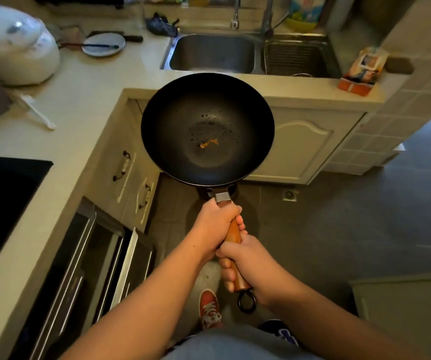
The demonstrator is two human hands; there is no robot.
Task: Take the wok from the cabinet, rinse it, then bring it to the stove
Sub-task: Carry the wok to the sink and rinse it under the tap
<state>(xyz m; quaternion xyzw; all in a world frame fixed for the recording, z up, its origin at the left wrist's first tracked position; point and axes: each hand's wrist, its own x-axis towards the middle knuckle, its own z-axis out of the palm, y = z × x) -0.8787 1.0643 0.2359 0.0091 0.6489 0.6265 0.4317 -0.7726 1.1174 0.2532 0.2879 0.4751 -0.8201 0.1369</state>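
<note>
A black wok [207,100] with a wooden handle hangs in the air in front of the sink cabinet, level, with droplets and a small orange scrap at its bottom. My left hand [215,224] grips the handle close to the metal collar. My right hand [245,263] grips the handle further back, near its black hanging ring. The steel sink [211,51] lies beyond the wok, with a faucet [235,14] above it. The black stove [3,203] is set into the counter at the left edge.
A white rice cooker [19,45], a plate with a utensil [104,44] and a white spoon [37,113] sit on the left counter. An orange packet [362,71] rests right of the sink's drainer basin [300,55]. An open steel cabinet drawer [100,255] juts out lower left.
</note>
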